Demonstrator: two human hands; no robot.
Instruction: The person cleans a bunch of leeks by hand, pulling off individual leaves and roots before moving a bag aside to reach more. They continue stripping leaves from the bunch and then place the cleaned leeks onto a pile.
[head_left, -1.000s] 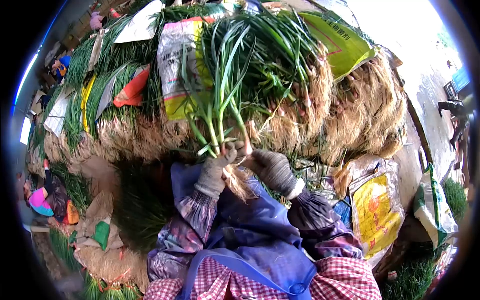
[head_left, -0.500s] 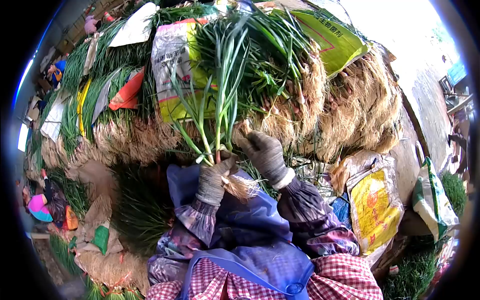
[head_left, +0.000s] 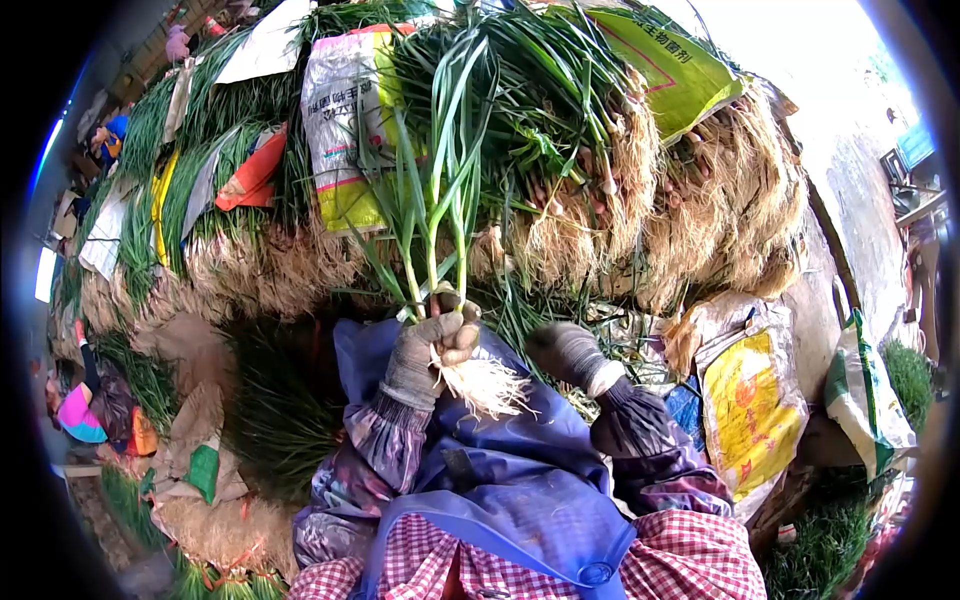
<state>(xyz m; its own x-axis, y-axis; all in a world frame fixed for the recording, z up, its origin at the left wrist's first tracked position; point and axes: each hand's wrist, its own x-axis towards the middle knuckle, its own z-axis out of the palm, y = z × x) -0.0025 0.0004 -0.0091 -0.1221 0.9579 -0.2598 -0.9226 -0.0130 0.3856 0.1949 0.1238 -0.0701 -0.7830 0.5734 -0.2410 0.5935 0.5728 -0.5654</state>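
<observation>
Several green stalks (head_left: 435,225) with pale roots (head_left: 485,385) stand upright in my gloved left hand (head_left: 428,350), whose fingers are wrapped round their lower ends above the blue apron (head_left: 500,440). To the right, away from the stalks, is my gloved right hand (head_left: 565,352); its fingers are blurred, and whether they hold anything cannot be made out. Beyond both hands lies a long heap of green plants (head_left: 540,100) with their tan roots (head_left: 730,210) turned toward me.
White and yellow-green sacks (head_left: 345,120) and a green sack (head_left: 670,75) lie on the heap. A yellow and white sack (head_left: 750,410) is at the right, beside a green-white bag (head_left: 865,400). Another person (head_left: 85,410) is at the far left.
My right hand has moved right and down, away from the stalks. The stalks in my left hand are more upright and bunched, and their roots show more fully.
</observation>
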